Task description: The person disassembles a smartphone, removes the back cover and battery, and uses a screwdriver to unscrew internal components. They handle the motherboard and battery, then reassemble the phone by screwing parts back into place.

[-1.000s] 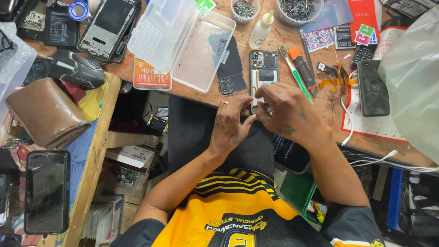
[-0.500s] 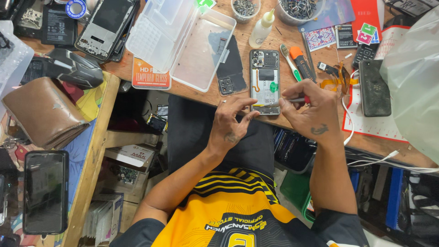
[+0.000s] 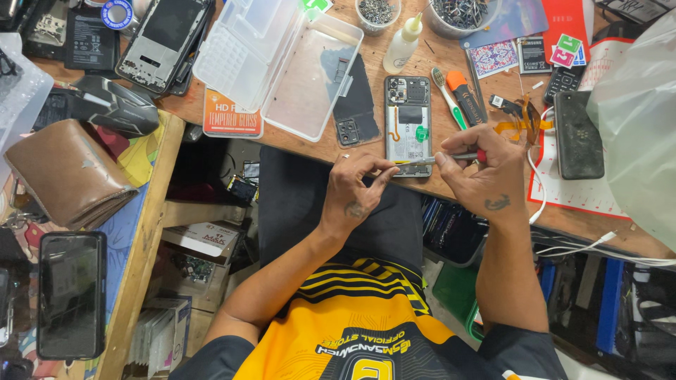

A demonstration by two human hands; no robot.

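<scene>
Head view: one camera, looking down on a wooden workbench (image 3: 310,151).
Opened phone: a phone with its back removed (image 3: 408,125) is laid flat near the bench's front edge, internals facing up, lower end between the two hands.
Right hand: the right hand (image 3: 486,172) is closed around a screwdriver with a red collar (image 3: 440,160), gripped between thumb and fingers; the metal shaft is held level, tip directed at the phone's lower end.
Left hand: the left hand (image 3: 355,193) is pinched narrow, thumb and forefinger brought together at the screwdriver's tip, just at the phone's lower edge. Whether a small part is held there cannot be told.
Back cover: a dark back cover (image 3: 355,105) is lying just left of the phone.
Plastic case: a clear organiser box (image 3: 278,60) is open, partly over the cover.
Right of phone: a green toothbrush (image 3: 448,97) is lying just beside it.
Behind phone: a small glue bottle (image 3: 403,43) is standing.
</scene>
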